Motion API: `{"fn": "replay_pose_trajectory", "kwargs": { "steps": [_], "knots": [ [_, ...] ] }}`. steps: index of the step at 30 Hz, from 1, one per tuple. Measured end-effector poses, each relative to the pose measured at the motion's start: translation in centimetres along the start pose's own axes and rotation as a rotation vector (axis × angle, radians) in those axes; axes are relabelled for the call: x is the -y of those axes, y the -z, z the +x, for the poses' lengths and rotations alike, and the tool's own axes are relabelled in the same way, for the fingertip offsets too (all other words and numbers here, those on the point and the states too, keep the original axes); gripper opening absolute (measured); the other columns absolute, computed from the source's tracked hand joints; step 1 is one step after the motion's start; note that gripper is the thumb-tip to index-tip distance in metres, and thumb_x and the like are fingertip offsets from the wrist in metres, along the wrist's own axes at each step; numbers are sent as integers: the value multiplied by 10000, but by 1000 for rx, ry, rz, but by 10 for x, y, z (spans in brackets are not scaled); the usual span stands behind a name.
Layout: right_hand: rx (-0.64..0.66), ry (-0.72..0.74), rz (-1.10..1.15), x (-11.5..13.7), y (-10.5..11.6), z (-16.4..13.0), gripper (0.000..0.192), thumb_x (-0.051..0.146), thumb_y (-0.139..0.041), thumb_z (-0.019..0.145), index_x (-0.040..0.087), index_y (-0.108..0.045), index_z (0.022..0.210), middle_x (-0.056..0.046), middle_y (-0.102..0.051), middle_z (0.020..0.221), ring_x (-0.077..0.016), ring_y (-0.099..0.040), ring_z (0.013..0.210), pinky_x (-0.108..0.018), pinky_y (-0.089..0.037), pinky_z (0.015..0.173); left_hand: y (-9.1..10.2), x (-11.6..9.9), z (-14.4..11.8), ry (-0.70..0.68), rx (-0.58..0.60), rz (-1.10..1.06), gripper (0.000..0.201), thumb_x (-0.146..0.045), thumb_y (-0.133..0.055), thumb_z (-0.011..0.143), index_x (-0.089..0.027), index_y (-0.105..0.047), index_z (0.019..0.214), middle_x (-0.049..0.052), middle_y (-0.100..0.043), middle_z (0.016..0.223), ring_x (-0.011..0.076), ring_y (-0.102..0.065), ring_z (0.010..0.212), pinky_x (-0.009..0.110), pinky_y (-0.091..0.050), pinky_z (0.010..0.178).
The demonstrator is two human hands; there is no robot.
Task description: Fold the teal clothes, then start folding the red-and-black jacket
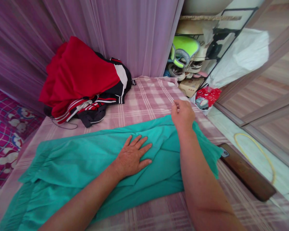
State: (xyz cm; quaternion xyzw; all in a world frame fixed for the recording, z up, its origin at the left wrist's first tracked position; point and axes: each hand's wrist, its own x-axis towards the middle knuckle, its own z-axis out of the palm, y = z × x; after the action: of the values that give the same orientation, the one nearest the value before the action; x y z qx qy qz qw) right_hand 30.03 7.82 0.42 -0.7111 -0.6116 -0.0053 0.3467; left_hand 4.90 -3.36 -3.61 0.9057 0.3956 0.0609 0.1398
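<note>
A teal garment [69,166] lies spread across the pink plaid bed sheet [146,99]. My left hand [132,155] rests flat on its middle, fingers apart, pressing the cloth down. My right hand [182,115] is at the garment's far edge, fingers curled, pinching the teal cloth where it meets the sheet. Folds run through the cloth between the two hands.
A heap of red, black and white clothes [82,80] sits at the back left by the purple curtain [125,32]. A shoe rack [195,54] stands at the back right. A dark wooden bed edge [248,173] and a yellow cord [255,154] are on the right.
</note>
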Motion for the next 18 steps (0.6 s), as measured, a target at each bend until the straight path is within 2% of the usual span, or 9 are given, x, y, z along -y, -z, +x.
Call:
{"fn": "replay_pose_trajectory", "kwargs": {
  "steps": [2,4,6,8,10,12,15,18],
  "knots": [
    [49,198,95,22,-9,-7,420,378,-385,999,202,-631,1290,-151,-638,1297,-304,-541,1241,-458,-396,1082,1,0,0,5,-2,-3,653,-638,-467,937,-312,-451,1503,94,-385,1610,342,-304,1493,640,-148,1217],
    [201,392,126,36,-25,-19,414,406,-398,1006,229,-644,1287,-123,-610,1368,-276,-514,1295,-427,-374,1117,2,0,0,15,11,-6,652,-631,-473,937,-316,-445,1506,90,-384,1611,344,-303,1494,643,-149,1216],
    [331,475,69,37,-43,-30,409,430,-433,999,240,-655,1285,-106,-560,1452,-286,-468,1356,-455,-344,1140,3,0,1,21,30,-12,655,-628,-467,940,-310,-437,1512,92,-372,1617,346,-290,1500,647,-147,1215],
    [352,402,-38,29,-58,-36,429,438,-437,999,228,-647,1308,-115,-532,1486,-328,-410,1404,-529,-302,1151,4,-1,1,16,41,-20,664,-632,-455,944,-300,-429,1517,95,-355,1625,342,-270,1509,647,-142,1217],
    [294,273,-125,17,-67,-36,457,421,-390,1015,200,-633,1333,-132,-543,1474,-351,-378,1422,-575,-270,1149,5,-2,1,7,39,-23,671,-639,-449,944,-298,-421,1522,93,-339,1633,335,-254,1515,646,-122,1222],
    [246,208,-168,8,-71,-33,477,391,-333,1031,180,-632,1337,-136,-569,1448,-345,-381,1418,-574,-260,1147,5,-2,1,2,39,-15,673,-647,-446,943,-306,-417,1523,87,-331,1637,333,-255,1516,660,-96,1219],
    [243,221,-179,5,-72,-31,482,371,-306,1038,183,-647,1322,-121,-588,1432,-321,-403,1405,-539,-271,1142,5,4,-4,49,5,19,664,-645,-402,959,-302,-409,1528,87,-323,1640,315,-274,1512,637,-136,1224],
    [232,231,-164,4,-73,-31,478,368,-311,1038,184,-660,1307,-113,-599,1424,-307,-417,1395,-511,-280,1137,6,17,-11,205,-84,92,636,-585,-334,1000,-229,-438,1517,111,-401,1597,284,-341,1486,547,-243,1225]
  ]
}}
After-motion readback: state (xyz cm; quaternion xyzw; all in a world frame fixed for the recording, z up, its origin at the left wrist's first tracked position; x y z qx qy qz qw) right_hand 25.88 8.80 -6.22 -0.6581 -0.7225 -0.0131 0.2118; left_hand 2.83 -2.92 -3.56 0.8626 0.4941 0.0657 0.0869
